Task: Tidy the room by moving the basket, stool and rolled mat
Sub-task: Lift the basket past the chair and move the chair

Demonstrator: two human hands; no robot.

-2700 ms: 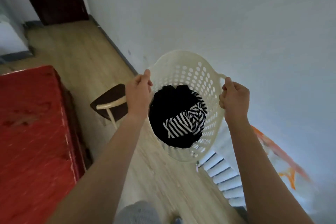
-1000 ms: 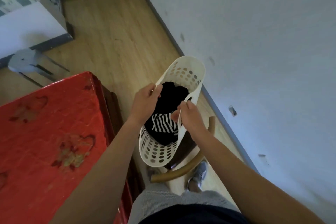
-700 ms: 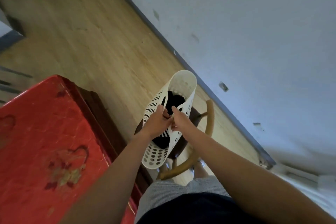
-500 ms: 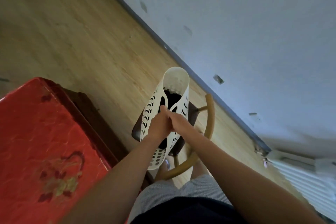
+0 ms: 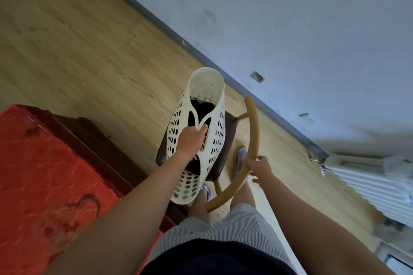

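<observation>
**Carrying the basket while taking hold of the stool**

The left hand (image 5: 190, 140) has its grip closed around both handles of the white perforated laundry basket (image 5: 199, 136), pinched together so the basket folds narrow and hangs above the stool's dark seat (image 5: 225, 140). Dark clothing (image 5: 201, 107) sits inside. The right hand (image 5: 260, 168) is wrapped on the curved wooden backrest rail (image 5: 252, 140) of the stool, fingers curled round it; the thumb side is hidden, so how firm that hold is cannot be told. The stool stands on the wooden floor (image 5: 89, 51) near the wall (image 5: 290, 18), beside the red-covered bed (image 5: 44, 185). No rolled mat is in view.

To do this well, I would keep both handles pinched so the basket stays slim and does not spill. Lift the stool from the middle of the rail, where the hand sits now, so it hangs level. Raise it straight before turning, since the bed's corner is near the seat. The person's feet (image 5: 239, 161) are just under the rail; watch the legs there.
</observation>
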